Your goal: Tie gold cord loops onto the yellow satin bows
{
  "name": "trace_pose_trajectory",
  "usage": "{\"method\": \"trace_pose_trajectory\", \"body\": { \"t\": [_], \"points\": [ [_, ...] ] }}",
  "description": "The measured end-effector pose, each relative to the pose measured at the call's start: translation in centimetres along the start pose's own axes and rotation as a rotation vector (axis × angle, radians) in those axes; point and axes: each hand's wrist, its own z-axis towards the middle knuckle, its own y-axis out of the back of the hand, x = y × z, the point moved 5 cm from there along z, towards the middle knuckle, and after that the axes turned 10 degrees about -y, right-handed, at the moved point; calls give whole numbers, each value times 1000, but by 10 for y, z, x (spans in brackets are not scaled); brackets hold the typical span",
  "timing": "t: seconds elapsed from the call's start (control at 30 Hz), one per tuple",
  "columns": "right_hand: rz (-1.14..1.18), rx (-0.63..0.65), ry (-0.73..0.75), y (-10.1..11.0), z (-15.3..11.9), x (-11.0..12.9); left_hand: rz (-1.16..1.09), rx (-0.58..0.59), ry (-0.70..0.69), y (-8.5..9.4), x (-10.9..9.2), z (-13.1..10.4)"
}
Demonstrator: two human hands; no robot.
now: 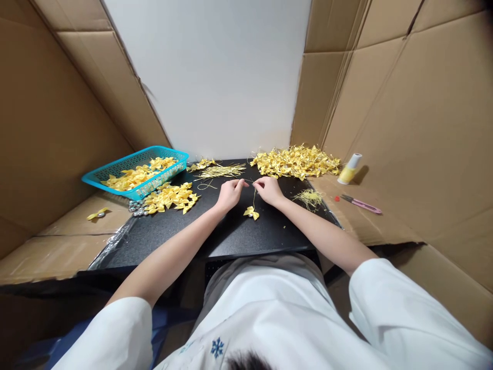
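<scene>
Over the middle of the black table, my left hand (231, 193) and my right hand (268, 190) face each other with fingertips pinched. A thin yellow cord (254, 197) runs between them, and part of it drops from the right fingertips. At its lower end is a yellow ribbon bow (251, 213) with a small silvery bell, close to the tabletop. Whether the bow touches the table I cannot tell. Beyond my left hand lies a bundle of cut yellow cords (221, 171), with one looped cord (207, 185) nearer.
At left, a turquoise basket (111, 186) holds yellow bows; loose bows (171, 198) and silvery bells (136, 207) lie beside it. A corded bow pile (296, 162) sits at back right. Further right are thread scraps (309, 199), a thread spool (349, 169) and pink-handled snips (364, 206). Cardboard walls surround the table.
</scene>
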Motion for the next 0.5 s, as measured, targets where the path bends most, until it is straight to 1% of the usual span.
{"method": "trace_pose_trajectory", "body": {
  "t": [0.13, 0.17, 0.23, 0.3, 0.37, 0.5],
  "points": [
    [470, 47, -226, -9, 2, -13, -452, 1, 259, -15, 8, -3],
    [569, 59, -279, -11, 2, -15, -532, 4, 301, -17, 9, -4],
    [713, 95, -362, -15, 0, -16, -624, 10, 333, -19, 10, -4],
    [790, 120, -413, -17, -2, -16, -636, 2, 323, -17, 10, -5],
    [826, 110, -427, -17, -3, -15, -610, -31, 307, -15, 12, -5],
    [881, 77, -430, -16, -7, -11, -503, -175, 258, -11, 17, -7]
  ]
}}
